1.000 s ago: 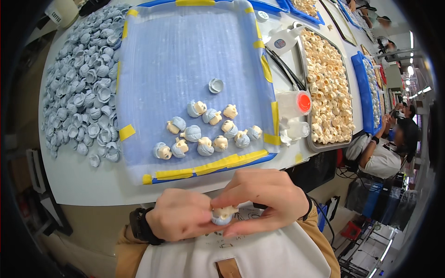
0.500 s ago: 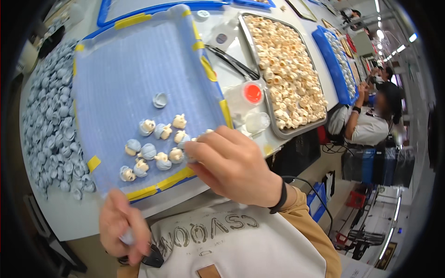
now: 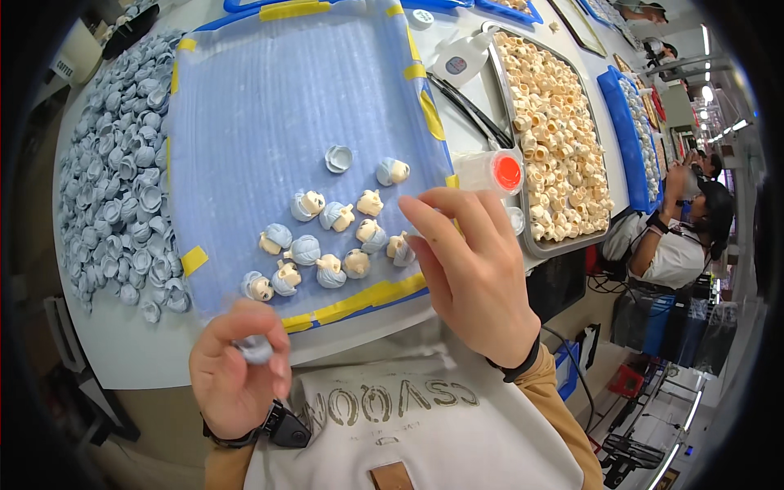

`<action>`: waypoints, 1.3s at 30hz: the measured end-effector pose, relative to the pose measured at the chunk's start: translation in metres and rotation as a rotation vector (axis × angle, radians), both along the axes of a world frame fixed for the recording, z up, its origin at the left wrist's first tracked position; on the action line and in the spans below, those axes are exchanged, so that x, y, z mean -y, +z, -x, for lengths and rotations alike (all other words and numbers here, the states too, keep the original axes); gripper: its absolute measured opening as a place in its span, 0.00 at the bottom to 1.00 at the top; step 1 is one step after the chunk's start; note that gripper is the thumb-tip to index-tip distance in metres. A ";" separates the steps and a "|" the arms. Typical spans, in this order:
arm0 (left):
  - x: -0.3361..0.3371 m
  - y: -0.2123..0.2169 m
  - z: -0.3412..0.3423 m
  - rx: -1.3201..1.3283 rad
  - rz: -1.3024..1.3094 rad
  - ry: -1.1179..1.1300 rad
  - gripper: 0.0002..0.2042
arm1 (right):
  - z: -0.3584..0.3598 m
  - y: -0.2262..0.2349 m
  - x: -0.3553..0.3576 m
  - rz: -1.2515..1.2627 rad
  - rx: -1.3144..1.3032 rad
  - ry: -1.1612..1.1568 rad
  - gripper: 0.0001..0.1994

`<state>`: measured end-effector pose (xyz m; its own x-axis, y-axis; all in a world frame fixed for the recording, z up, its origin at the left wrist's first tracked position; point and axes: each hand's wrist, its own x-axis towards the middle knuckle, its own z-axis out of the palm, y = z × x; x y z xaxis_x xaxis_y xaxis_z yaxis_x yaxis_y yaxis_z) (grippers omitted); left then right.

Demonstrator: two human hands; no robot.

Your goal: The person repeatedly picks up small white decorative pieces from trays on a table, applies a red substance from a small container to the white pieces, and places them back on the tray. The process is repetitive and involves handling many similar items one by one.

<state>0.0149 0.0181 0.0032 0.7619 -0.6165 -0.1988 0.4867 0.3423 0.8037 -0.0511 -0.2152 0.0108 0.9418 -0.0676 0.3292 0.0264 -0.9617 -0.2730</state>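
My left hand [image 3: 237,371] is raised in front of the tray's near edge, its fingers curled round a small blue-grey hair shell [image 3: 255,349]. Fingers apart, my right hand [image 3: 478,278] hovers over the tray's near right corner with nothing visible in it. Its thumb is close to a small doll head [image 3: 400,249]; whether they touch I cannot tell. Several doll heads, most with blue hair pieces, lie on the lined blue tray [image 3: 269,106]. One bare cream head [image 3: 370,202] sits among them. Beyond them rests an empty hair shell [image 3: 338,159].
A heap of blue-grey hair shells [image 3: 122,180] covers the table's left side. To the right stand a metal tray of cream head parts [image 3: 559,131], a container with a red-orange top [image 3: 506,171], black tweezers [image 3: 474,110] and a white bottle [image 3: 461,61]. A co-worker sits further right.
My right hand has lifted off the heads and opened, uncovering a blue-haired head on the tray's right. My left hand has turned and risen slightly with the hair shell. The view has shifted.
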 end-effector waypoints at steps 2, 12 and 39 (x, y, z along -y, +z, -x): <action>0.001 0.000 0.000 0.047 0.057 -0.044 0.21 | -0.010 0.008 -0.001 0.007 -0.071 0.025 0.19; -0.038 0.027 -0.002 0.179 -0.131 -0.017 0.19 | -0.045 0.011 0.005 0.036 -0.471 0.053 0.21; 0.116 0.008 -0.137 1.605 -0.883 -0.649 0.22 | -0.005 0.047 0.012 -0.250 -0.044 -0.023 0.06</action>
<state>0.1517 -0.0975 0.0111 0.2547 -0.9668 -0.0224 -0.8935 -0.2441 0.3770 -0.0464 -0.2271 0.0574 0.9521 -0.1631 0.2587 -0.0115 -0.8643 -0.5028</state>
